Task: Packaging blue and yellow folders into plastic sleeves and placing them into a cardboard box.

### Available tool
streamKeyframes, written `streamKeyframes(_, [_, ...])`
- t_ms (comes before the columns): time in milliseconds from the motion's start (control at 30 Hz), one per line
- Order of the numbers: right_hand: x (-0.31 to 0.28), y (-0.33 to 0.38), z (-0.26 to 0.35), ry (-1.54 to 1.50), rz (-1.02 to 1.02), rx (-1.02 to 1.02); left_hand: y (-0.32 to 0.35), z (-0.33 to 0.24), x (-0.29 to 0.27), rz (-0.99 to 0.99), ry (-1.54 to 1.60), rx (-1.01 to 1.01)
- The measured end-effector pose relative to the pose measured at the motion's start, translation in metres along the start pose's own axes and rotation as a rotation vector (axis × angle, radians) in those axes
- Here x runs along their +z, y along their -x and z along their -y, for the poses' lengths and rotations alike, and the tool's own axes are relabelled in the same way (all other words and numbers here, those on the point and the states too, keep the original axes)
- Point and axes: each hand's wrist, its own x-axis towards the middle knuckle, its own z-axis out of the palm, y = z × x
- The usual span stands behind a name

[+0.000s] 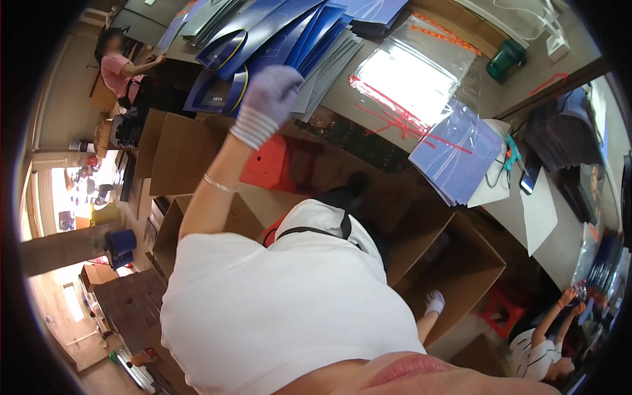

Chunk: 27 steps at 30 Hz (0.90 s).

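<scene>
While left hand is at blue folders by near edge of counter, fingers curled, hold unclear; right hand beside open cardboard box, can't tell grip.

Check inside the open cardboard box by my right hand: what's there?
The cardboard box shows brown inner walls and a dark patch too dim to identify. Your right hand and forearm cover part; anything behind them is hidden.
</scene>
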Motion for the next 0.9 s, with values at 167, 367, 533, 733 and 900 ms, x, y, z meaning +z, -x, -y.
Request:
streamKeyframes(167, [0.141,0.024,-0.008,-0.027,0.108,0.025,-0.056,0.116,-0.024,0.324,-0.573,-0.254])
streamKeyframes(367, [0.162,0.024,-0.03,0.439,-0.2,-0.237,-0.068,0.177,0.006,0.407,-0.803,-0.239])
streamKeyframes(533, [0.159,0.025,-0.03,0.041,-0.171,-0.084,-0.076,0.188,-0.011,0.32,-0.938,-0.188])
streamKeyframes(733, [0.12,0.002,-0.047,-0.105,-0.081,-0.094,-0.092,0.153,-0.047,0.106,-0.943,-0.063])
streamKeyframes(900, [0.133,0.001,0.023,0.369,-0.204,-0.497,-0.092,0.064,-0.093,-0.006,-0.833,0.12])
